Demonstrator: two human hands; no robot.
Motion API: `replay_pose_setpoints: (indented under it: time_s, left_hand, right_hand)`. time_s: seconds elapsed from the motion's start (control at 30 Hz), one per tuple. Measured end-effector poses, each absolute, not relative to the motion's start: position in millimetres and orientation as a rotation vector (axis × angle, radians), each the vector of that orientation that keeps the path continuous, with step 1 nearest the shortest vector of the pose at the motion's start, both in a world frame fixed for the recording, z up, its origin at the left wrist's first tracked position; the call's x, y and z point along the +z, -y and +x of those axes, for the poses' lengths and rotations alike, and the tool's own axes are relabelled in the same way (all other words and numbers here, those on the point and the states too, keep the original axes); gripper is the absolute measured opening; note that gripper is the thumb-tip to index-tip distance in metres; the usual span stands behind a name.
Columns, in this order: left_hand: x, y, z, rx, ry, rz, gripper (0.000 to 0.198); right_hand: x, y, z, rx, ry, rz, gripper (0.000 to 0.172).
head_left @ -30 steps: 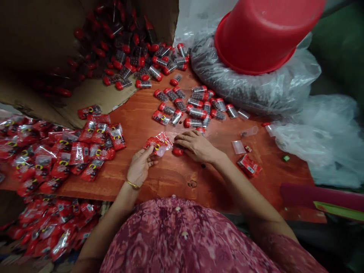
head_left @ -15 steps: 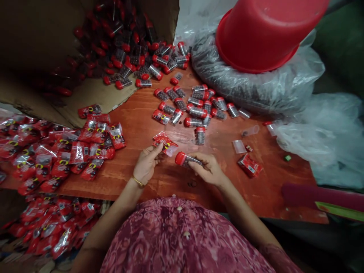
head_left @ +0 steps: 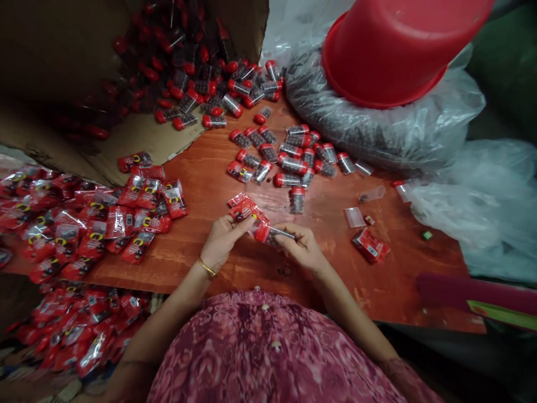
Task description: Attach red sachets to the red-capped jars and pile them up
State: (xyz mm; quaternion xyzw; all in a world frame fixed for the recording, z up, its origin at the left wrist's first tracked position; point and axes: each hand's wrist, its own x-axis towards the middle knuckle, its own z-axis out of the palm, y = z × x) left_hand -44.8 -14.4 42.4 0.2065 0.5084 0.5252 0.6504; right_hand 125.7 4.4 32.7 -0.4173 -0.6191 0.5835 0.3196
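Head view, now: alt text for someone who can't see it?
A person's left hand holds a red wrapper at the red end of a dark-filled clear tube, gripped in the right hand, above a reddish-brown table. Red packets are heaped at left; more tubes lie in and before a cardboard box. An upturned red bucket sits on a plastic bag.

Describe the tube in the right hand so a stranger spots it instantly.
Over the orange table, find the right hand. It grips a clear, dark-filled tube, red end toward the packet in the left hand. Unlike the other tubes, lying loose, this one is held.
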Motion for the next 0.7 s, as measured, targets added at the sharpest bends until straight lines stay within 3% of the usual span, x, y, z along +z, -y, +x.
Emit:
replay_pose_setpoints:
  time_s: [0.17,0.33,0.5,0.7]
  left_hand:
    - [37.1,14.8,-33.6,1.241,-1.154,0.389,0.030]
    - [33.3,14.7,-26.9,1.325,-1.165,0.340,0.029]
    - [35.4,12.3,-25.2,1.282,-1.070,0.206,0.025]
    - [35.1,14.9,-16.9,1.359,-1.030,0.293,0.026]
  right_hand:
    - [24.1,1.0,116.2,1.550,1.519,-1.109,0.027]
    - [14.3,5.9,105.1,1.334,1.398,-1.203,0.026]
    - [7.8,10.1,104.7,1.565,1.382,-1.143,0.030]
    - [6.1,17.0,99.3,1.145,1.493,-1.170,0.023]
